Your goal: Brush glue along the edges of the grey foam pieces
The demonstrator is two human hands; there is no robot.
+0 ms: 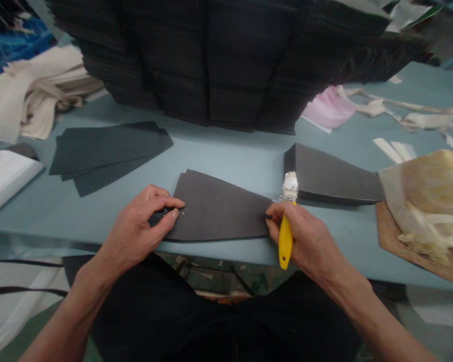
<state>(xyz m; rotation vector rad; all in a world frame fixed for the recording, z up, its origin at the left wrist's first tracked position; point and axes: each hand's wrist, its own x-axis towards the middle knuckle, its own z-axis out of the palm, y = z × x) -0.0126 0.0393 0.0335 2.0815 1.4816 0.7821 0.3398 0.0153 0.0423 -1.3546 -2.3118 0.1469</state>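
Note:
A dark grey cut piece (pixel 219 208) lies flat near the front edge of the pale blue table (pixel 230 156). My left hand (pixel 139 229) pinches its left end, thumb and fingers closed on the edge. My right hand (pixel 305 241) touches the piece's right end while its fingers are wrapped round a brush with a yellow handle (pixel 286 241). The brush's white, glue-caked bristles (pixel 290 186) point away from me.
A tall stack of black pieces (pixel 230 60) fills the back. More dark pieces lie at the left (pixel 105 153) and right (pixel 332 176). Stained paper on a brown board (pixel 426 201) sits far right, cream cloth (pixel 33 95) far left, pink paper (pixel 330 108) and scraps behind.

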